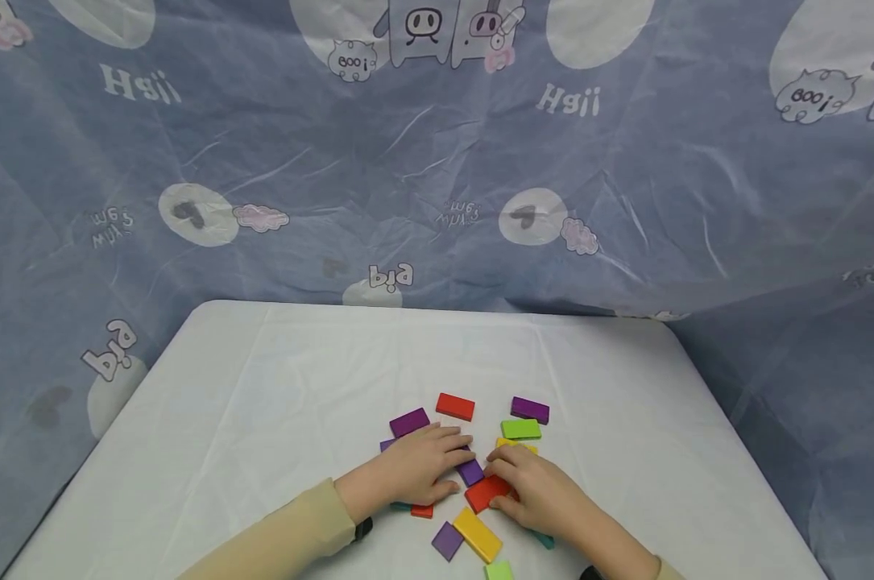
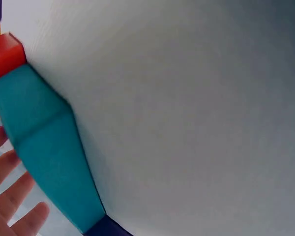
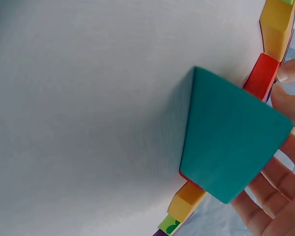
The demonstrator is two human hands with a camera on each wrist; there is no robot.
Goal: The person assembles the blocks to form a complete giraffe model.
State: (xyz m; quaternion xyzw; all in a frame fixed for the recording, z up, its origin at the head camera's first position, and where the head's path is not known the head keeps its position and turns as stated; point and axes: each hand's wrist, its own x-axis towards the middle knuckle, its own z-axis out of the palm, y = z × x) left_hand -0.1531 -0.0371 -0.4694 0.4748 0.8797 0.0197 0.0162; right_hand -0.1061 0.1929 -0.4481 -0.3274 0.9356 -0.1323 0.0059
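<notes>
My left hand point(image 1: 424, 465) lies palm down over the blocks with its fingers stretched out, fingertips touching a dark purple block point(image 1: 470, 472) near the middle. Beside it, my right hand point(image 1: 544, 493) holds a red block point(image 1: 486, 493) between thumb and fingers. A yellow block point(image 1: 478, 535) and a smaller purple block point(image 1: 447, 540) lie just in front of that red block. In the left wrist view a teal block point(image 2: 54, 152) stands by the left fingers. Another teal block point(image 3: 231, 132) is close to the right hand in the right wrist view. The hands cover parts of several blocks.
Behind the hands lie a red block point(image 1: 455, 407), a purple block point(image 1: 409, 422), another purple block point(image 1: 530, 410) and a green block point(image 1: 520, 429). A light green block point(image 1: 499, 571) sits at the near edge of view. A white cloth covers the table point(image 1: 263, 387); a patterned blue curtain point(image 1: 408, 161) hangs behind.
</notes>
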